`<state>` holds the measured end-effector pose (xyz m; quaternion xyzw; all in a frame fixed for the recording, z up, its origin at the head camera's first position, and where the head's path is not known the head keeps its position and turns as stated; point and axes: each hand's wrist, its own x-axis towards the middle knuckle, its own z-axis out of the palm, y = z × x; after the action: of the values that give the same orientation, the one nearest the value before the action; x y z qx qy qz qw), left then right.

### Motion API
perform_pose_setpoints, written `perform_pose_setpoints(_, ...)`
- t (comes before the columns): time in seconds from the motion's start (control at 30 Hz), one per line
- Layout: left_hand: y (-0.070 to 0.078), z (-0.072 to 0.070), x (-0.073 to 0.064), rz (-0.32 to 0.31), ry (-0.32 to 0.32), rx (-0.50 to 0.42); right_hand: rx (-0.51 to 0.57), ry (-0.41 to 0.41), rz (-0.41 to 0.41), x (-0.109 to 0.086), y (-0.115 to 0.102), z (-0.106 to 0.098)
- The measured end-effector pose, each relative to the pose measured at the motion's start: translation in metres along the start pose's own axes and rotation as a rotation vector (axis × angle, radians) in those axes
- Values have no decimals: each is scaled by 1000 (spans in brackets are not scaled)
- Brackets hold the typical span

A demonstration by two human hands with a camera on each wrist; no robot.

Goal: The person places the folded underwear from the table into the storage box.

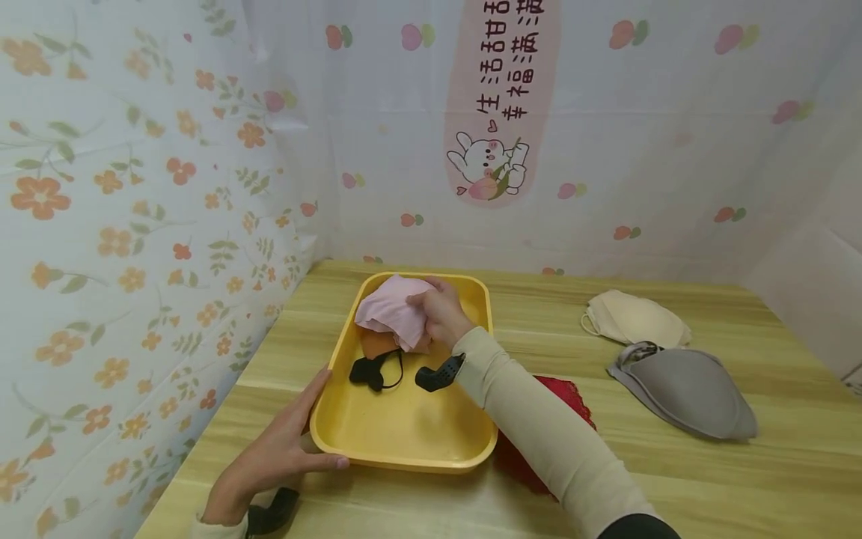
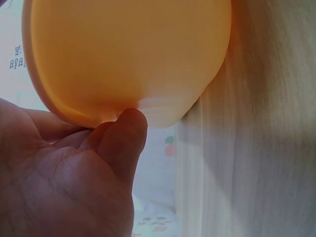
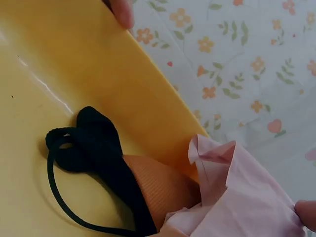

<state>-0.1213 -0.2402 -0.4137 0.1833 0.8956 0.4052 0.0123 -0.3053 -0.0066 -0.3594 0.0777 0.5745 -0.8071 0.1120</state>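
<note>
Head cam: my right hand [image 1: 444, 311] pinches the pink cloth [image 1: 389, 307], bulk pointing left, in the far end of the yellow tray [image 1: 397, 434]; tray's long axis runs away from me. My sleeve [image 1: 559, 434] half-blocks some red cloth [image 1: 571, 397].

Left wrist: left hand [image 2: 71, 170] clamped on the tray's corner.

Right wrist: black strap [image 3: 96, 145] right beside the cloth.

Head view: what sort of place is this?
Probably a sheet-screened tabletop corner, perhaps set up for recording: a flower-print sheet hangs on the left, a rabbit-print sheet behind, and a wood-patterned tabletop bears a yellow tray.
</note>
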Motion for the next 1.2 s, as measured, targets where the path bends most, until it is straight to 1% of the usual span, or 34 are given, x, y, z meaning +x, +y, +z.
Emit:
perform_pose_setpoints(0.13,-2,0,0,-5,5,-14,-30,23,11,2,10,5)
perform_pose_setpoints(0.27,-1,-1,0,8,8,37,-109,18,-1,7,18,5)
perform_pose_setpoints(0.43,2,-1,0,5,3,48,-310,-2,-25,13,22,0)
perform_pose_setpoints(0.57,2,-1,-1,-8,1,42,-458,29,-48,14,20,0)
perform_pose_setpoints(0.67,2,-1,-1,-10,0,45,-573,46,-83,12,19,0)
perform_pose_setpoints(0.73,2,-2,0,-13,-1,38,-668,48,-114,11,18,-1)
perform_pose_setpoints(0.8,3,-2,0,-14,0,37,-768,48,-150,10,16,-2)
perform_pose_setpoints(0.9,4,-2,1,-16,-2,36,-899,34,-174,9,14,-4)
perform_pose_setpoints(1.0,4,-1,0,-15,-2,40,-973,3,-180,8,12,-6)
perform_pose_setpoints(1.2,3,-1,0,-27,1,24,-1030,-40,-192,9,11,-10)
